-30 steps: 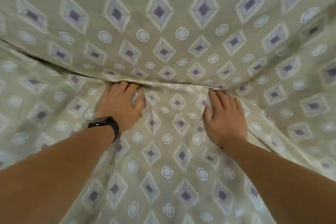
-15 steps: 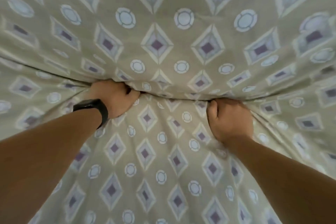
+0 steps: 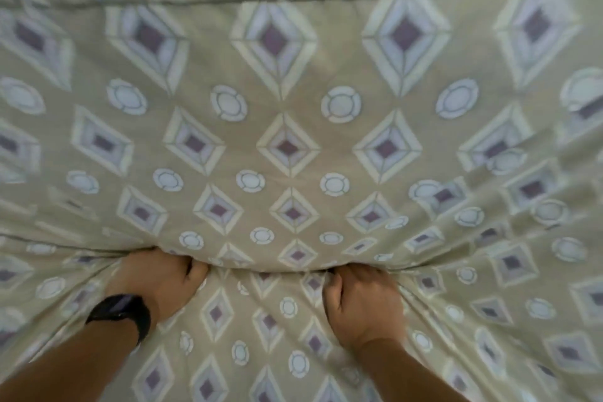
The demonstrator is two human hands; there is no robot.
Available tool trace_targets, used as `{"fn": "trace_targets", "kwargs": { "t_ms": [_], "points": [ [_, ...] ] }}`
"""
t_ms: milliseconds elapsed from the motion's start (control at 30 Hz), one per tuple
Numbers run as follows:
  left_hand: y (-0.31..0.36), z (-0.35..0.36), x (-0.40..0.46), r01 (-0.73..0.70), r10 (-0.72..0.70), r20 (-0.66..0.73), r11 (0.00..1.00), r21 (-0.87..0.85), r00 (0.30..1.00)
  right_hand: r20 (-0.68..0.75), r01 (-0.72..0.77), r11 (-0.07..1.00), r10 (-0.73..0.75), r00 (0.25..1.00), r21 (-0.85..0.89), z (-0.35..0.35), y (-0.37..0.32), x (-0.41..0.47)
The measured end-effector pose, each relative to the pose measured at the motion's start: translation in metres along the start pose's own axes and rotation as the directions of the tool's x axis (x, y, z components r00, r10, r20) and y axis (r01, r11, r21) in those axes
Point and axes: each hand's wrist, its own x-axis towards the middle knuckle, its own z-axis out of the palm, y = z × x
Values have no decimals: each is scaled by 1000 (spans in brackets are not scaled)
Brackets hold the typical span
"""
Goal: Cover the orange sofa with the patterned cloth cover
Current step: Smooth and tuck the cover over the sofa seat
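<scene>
The patterned cloth cover (image 3: 293, 127), beige with purple diamonds and pale circles, fills the whole head view and hides the orange sofa under it. My left hand (image 3: 163, 277), with a black watch on its wrist, is pushed into the crease between the sofa's back and seat, fingers curled into the cloth. My right hand (image 3: 362, 300) is a fist at the same crease a little to the right, fingers buried in the fabric. Folds fan out from both hands across the seat part.
A horizontal fold line (image 3: 293, 0) in the cloth runs across the top of the view, along the top of the sofa back. Nothing but cloth and my forearms is visible.
My fingers went from lying flat at the crease to curled fists pushed deeper into it. The view has moved closer to the sofa back, and the hands now sit lower in the frame.
</scene>
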Motion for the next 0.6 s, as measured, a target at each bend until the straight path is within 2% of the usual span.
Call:
{"fn": "trace_targets", "kwargs": {
  "t_ms": [100, 167, 267, 333, 400, 467, 533, 600],
  "points": [
    [10, -3, -10, -4, -2, 46, 993, 117, 999, 36, -7, 1000, 6, 999, 27, -11, -2, -4],
    [22, -10, -21, -47, 42, 42, 989, 142, 998, 56, 37, 996, -41, 998, 79, -17, -7, -3],
    [85, -20, -56, -223, 226, -60, 973, 54, 972, 43, 150, 973, -160, 986, 173, -47, 17, -39],
    [147, -13, -75, -380, 375, -98, 924, -40, 922, 15, 209, 960, -215, 976, 186, -68, 53, -76],
    [223, -9, -84, -527, 532, -2, 839, -137, 847, -29, 154, 979, -151, 988, 132, -89, 107, -112],
    [297, -9, -83, -579, 606, 111, 790, -202, 787, -132, 28, 997, -19, 991, 66, -109, 167, -136],
    [361, -8, -79, -603, 628, 94, 771, -202, 772, -200, -109, 993, 114, 973, 37, -127, 230, -150],
    [395, -2, -68, -572, 597, 94, 795, -204, 796, -190, -182, 982, 188, 964, 48, -140, 276, -155]
  ]
}}
